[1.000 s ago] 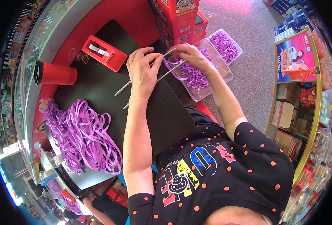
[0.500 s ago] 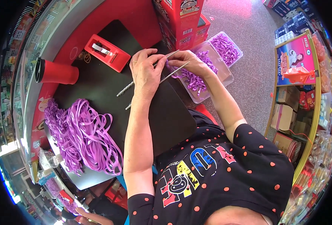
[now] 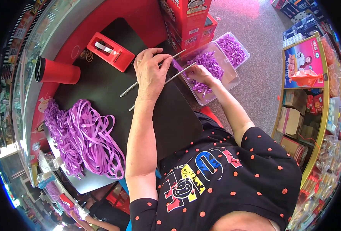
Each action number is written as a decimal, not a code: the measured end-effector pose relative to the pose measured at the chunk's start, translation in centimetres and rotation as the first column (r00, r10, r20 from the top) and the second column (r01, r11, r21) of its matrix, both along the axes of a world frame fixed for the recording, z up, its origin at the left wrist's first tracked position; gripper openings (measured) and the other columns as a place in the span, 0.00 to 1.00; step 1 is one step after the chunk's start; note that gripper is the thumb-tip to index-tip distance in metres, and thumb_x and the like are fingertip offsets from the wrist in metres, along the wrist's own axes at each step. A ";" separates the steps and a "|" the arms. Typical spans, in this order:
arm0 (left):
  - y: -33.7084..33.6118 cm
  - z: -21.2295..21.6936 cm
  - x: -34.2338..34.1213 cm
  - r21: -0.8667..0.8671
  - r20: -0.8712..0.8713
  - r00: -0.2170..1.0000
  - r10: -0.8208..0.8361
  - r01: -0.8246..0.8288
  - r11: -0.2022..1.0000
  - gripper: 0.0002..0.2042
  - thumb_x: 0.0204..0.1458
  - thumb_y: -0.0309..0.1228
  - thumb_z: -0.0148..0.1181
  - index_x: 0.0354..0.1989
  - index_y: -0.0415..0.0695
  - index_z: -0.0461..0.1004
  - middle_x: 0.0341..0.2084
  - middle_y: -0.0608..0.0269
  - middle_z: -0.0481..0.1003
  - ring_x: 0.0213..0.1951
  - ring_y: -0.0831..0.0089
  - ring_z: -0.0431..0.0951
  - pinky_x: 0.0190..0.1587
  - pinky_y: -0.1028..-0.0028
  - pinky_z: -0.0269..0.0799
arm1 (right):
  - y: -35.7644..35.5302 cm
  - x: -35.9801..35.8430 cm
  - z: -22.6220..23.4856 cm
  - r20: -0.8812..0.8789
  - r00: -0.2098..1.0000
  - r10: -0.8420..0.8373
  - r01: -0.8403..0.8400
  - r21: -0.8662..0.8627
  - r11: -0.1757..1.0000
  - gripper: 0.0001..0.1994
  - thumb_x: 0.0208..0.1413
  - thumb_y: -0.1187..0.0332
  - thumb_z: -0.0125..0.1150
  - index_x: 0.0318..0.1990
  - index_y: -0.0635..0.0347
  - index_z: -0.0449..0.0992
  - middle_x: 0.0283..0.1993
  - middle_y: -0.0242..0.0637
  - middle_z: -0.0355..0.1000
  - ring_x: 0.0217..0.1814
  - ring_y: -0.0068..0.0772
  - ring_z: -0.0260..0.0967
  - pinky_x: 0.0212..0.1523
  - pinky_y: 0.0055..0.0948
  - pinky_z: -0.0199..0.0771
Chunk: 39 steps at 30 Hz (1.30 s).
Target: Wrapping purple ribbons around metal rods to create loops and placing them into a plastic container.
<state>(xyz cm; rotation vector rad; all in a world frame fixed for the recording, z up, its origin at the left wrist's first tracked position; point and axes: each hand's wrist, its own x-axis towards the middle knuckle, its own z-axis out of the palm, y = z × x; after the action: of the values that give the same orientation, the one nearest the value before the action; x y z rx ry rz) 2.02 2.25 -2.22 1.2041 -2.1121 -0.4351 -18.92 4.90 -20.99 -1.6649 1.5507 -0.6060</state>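
My left hand (image 3: 151, 71) is closed round two thin metal rods (image 3: 129, 90) that look like metal chopsticks, lying slantwise over the dark table edge. A bit of purple ribbon (image 3: 176, 65) sits at the rods, by the left fingertips. To the right, my right hand (image 3: 202, 74) is closed with its fingertips at the ribbon, just past the rods' far ends. Its fingers partly hide one another, above a clear plastic bin (image 3: 231, 80) with short purple ribbon pieces (image 3: 209, 65). Long purple ribbons (image 3: 91, 138) lie heaped at the table's left.
A red tape dispenser (image 3: 111, 52) and a red tumbler (image 3: 61, 72) stand on the dark table (image 3: 170, 123). Beyond them are red cartons (image 3: 188, 27). A second bin of ribbon pieces (image 3: 231, 49) adjoins the first. Shelves (image 3: 293, 123) stand at right; another person's arm (image 3: 97, 222) shows at lower left.
My right hand has moved right and slightly down from the left fingertips, over the clear bin. The left hand and the rods have stayed nearly in place.
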 end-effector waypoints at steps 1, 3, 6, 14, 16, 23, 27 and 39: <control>0.0 0.2 -0.3 -0.002 -0.003 1.000 -0.009 0.009 1.000 0.07 0.48 0.36 0.62 0.31 0.49 0.82 0.41 0.67 0.75 0.52 0.64 0.67 0.58 0.63 0.56 | 0.4 -0.7 -2.9 -0.001 1.000 -0.008 0.008 -0.001 1.000 0.14 0.44 0.67 0.63 0.41 0.58 0.78 0.35 0.40 0.76 0.39 0.36 0.75 0.41 0.31 0.73; 0.0 0.4 -0.8 -0.005 -0.001 1.000 -0.023 0.023 1.000 0.07 0.48 0.36 0.61 0.31 0.49 0.82 0.42 0.67 0.75 0.52 0.64 0.67 0.58 0.63 0.55 | 0.9 -2.3 -8.2 -0.105 0.994 0.026 -0.034 -0.082 0.996 0.15 0.41 0.67 0.62 0.39 0.58 0.77 0.36 0.40 0.76 0.38 0.35 0.75 0.40 0.30 0.73; -0.1 0.0 -0.3 0.001 0.007 1.000 -0.014 0.014 1.000 0.07 0.48 0.36 0.61 0.31 0.49 0.82 0.42 0.67 0.75 0.52 0.64 0.67 0.58 0.63 0.55 | 2.3 -1.8 -8.8 0.008 1.000 -0.016 0.016 0.024 1.000 0.14 0.41 0.67 0.62 0.38 0.59 0.77 0.34 0.40 0.75 0.37 0.35 0.74 0.40 0.30 0.73; 0.0 0.0 -0.2 0.004 0.009 1.000 -0.013 0.013 1.000 0.08 0.49 0.37 0.61 0.31 0.49 0.82 0.42 0.67 0.75 0.52 0.63 0.66 0.58 0.63 0.55 | 6.2 -1.5 -8.2 0.347 0.931 -0.114 0.125 -0.010 0.992 0.13 0.44 0.66 0.65 0.37 0.62 0.77 0.30 0.35 0.74 0.33 0.25 0.70 0.35 0.27 0.69; 0.0 -0.1 0.0 0.000 0.014 1.000 -0.009 0.009 1.000 0.08 0.49 0.37 0.61 0.31 0.49 0.82 0.42 0.67 0.75 0.52 0.63 0.66 0.58 0.63 0.55 | 6.8 -0.7 -7.9 0.311 0.934 -0.175 0.164 0.062 0.985 0.12 0.44 0.66 0.64 0.36 0.62 0.78 0.30 0.37 0.75 0.34 0.27 0.71 0.37 0.28 0.70; -0.2 0.1 -0.3 -0.008 0.012 1.000 -0.026 0.026 1.000 0.08 0.48 0.37 0.61 0.32 0.49 0.82 0.42 0.66 0.75 0.52 0.63 0.67 0.58 0.63 0.55 | 9.2 0.2 -10.8 0.372 0.862 -0.346 0.262 0.257 0.930 0.10 0.49 0.72 0.58 0.39 0.63 0.77 0.33 0.30 0.74 0.36 0.22 0.68 0.39 0.26 0.68; -0.2 0.0 -0.2 -0.010 0.015 1.000 -0.019 0.019 1.000 0.08 0.48 0.37 0.61 0.32 0.49 0.82 0.42 0.66 0.75 0.52 0.63 0.67 0.58 0.62 0.55 | 7.8 -0.4 -8.6 0.619 0.692 -0.372 0.353 0.160 0.922 0.13 0.51 0.75 0.52 0.43 0.66 0.76 0.40 0.32 0.74 0.44 0.23 0.68 0.48 0.22 0.66; -0.2 -0.2 -0.2 -0.012 0.014 1.000 -0.014 0.014 1.000 0.07 0.48 0.37 0.61 0.31 0.49 0.82 0.42 0.67 0.75 0.52 0.63 0.67 0.57 0.63 0.56 | -1.4 0.7 10.7 0.664 0.719 -0.206 0.332 -0.069 0.941 0.11 0.59 0.70 0.53 0.45 0.63 0.76 0.37 0.30 0.75 0.40 0.18 0.68 0.43 0.20 0.68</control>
<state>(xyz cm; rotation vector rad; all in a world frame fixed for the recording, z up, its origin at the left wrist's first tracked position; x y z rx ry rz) 1.78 2.01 -2.44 1.1891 -2.1334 -0.4213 -18.22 3.46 -10.29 -1.1450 1.2313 -1.3642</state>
